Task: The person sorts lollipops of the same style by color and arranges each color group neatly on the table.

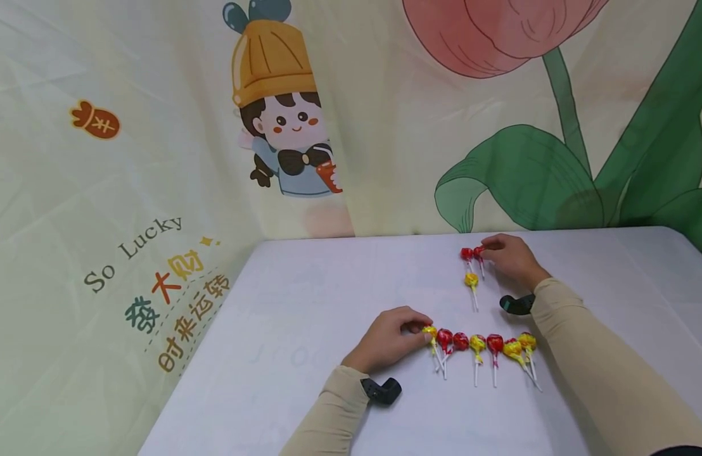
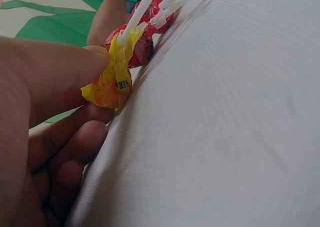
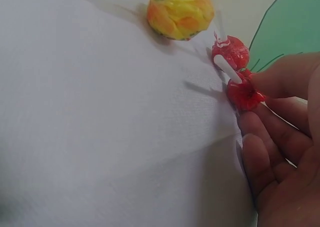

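Observation:
My left hand (image 1: pixel 392 339) pinches a yellow-wrapped lollipop (image 2: pixel 112 84) between thumb and fingers, at the left end of a row of lollipops. Red and yellow ones alternate unevenly along that row, among them a red lollipop (image 1: pixel 495 344); their white sticks point toward me. Farther back, my right hand (image 1: pixel 513 258) pinches a red lollipop (image 3: pixel 245 93) by its wrapped head. Close beside that one lies another red lollipop (image 1: pixel 467 254). Just in front of this pair is a single yellow lollipop (image 1: pixel 471 280), its stick also toward me.
A white cloth covers the table (image 1: pixel 305 285). Behind it hangs a printed backdrop (image 1: pixel 385 126) with a cartoon child, a tulip and lettering. Each wrist wears a black band, the left band (image 1: pixel 382 391) near the table surface.

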`<state>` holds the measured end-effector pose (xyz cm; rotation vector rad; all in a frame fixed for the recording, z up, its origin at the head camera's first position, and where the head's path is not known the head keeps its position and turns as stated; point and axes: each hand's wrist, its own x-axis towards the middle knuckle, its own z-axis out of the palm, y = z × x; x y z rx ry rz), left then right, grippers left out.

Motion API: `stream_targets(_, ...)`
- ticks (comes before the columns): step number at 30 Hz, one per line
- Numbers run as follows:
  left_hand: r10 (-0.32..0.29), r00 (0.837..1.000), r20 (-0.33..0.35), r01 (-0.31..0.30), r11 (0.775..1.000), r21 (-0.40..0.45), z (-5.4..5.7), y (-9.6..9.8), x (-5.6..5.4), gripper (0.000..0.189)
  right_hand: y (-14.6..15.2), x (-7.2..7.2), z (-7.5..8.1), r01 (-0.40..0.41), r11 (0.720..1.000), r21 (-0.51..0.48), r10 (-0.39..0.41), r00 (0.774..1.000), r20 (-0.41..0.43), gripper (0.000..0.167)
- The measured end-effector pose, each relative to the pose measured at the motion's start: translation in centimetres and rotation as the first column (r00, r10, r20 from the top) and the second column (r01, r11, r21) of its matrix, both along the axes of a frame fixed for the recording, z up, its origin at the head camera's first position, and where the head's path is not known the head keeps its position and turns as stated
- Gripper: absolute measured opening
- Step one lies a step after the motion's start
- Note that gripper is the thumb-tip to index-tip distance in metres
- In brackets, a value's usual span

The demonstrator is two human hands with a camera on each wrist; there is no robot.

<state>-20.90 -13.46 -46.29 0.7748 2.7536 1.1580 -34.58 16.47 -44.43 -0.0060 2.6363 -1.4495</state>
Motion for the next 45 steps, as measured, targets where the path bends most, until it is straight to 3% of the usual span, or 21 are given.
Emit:
stream_targets(7, -0.005, 1.0, -0.001, 0.005, 1.0, 0.006, 0.3, 0.1, 0.2, 0.024, 0.2, 0.1, 0.1, -0.001, 1.0, -0.007, 0.001, 1.0, -0.01, 0.041)
stream_targets(20, -0.014, 1.0, -0.018, 0.014, 1.0, -0.004, -0.2, 0.0, -0.1, 0.022, 1.2, 0.7, -0.3, 0.024, 1.0, -0.012, -0.024, 1.0, -0.01, 0.043)
stream_targets(32, -0.024, 0.999, -0.035, 0.023, 1.0, -0.011, 0.1, -0.2, -0.2, 0.023, 2.2, 2.5, -0.2, 0.017, 1.0, -0.007, -0.017, 1.0, 0.007, 0.047)
stream_targets(45, -0.001, 1.0, 0.01, 0.001, 1.0, -0.009, 0.3, -0.1, 0.0, 0.023, 2.9, 5.0, 0.0, -0.057, 0.998, 0.012, 0.056, 0.998, 0.036, 0.051)
